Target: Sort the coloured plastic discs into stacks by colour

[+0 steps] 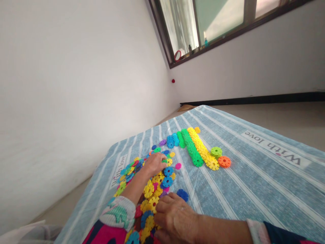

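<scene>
My left hand (154,163) reaches into a loose pile of coloured plastic snowflake discs (152,193) on a blue striped cloth (254,183); its fingers are curled onto a green disc at the pile's far edge. My right hand (175,217) rests at the near end of the pile, fingers bent down over yellow and blue discs, beside a single blue disc (182,194). Beyond the pile lie sorted rows: a yellow row (201,149), a green row (191,146), short blue rows (173,140), plus a light green disc (216,151) and an orange disc (224,161).
The cloth bears the words "With love" (276,150) and lies on a bed or mat against a white wall (76,101). A window (203,23) with small items and a red mirror (177,55) on its sill is at the far end.
</scene>
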The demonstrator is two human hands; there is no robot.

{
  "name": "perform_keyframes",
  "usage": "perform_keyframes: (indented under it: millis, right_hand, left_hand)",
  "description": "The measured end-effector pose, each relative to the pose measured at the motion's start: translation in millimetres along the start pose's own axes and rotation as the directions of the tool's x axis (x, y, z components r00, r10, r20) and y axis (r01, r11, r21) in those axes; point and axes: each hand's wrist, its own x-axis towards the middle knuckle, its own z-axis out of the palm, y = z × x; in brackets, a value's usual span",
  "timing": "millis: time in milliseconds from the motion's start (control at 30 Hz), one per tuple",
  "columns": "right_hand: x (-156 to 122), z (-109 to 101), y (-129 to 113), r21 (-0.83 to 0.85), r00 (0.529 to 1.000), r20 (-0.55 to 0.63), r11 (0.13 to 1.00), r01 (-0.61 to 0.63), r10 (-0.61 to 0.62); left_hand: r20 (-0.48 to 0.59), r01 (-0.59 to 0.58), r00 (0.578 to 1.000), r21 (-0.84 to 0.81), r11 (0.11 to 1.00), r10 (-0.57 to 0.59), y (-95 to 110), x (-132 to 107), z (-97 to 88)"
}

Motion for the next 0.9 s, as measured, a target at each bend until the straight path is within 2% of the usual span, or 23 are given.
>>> perform_keyframes:
  millis: [200, 433, 667, 900]
  right_hand:
    - [-2, -4, 0, 0.028, 1.0, 0.012, 1.0, 0.003, -0.003]
    - [-2, -15, -5, 0.015, 0.998, 0.06, 0.999, -0.034, 0.033]
    - [-2, -25, -9, 0.019, 0.994, 0.091, 0.998, -0.057, 0.055]
    - [-2, -30, -11, 0.029, 0.992, 0.106, 0.997, -0.07, 0.067]
  left_hand:
    - [0.045, 0.015, 0.999, 0.072, 0.997, -0.018, -2, -10, 1.6]
    - [0.074, 0.052, 0.995, 0.204, 0.978, -0.068, 9, -17, -4.0]
    - [0.013, 0.129, 0.991, 0.246, 0.961, -0.136, 16, -18, 1.8]
    - [-0.002, 0.187, 0.981, 0.24, 0.953, -0.193, 20, -14, 4.2]
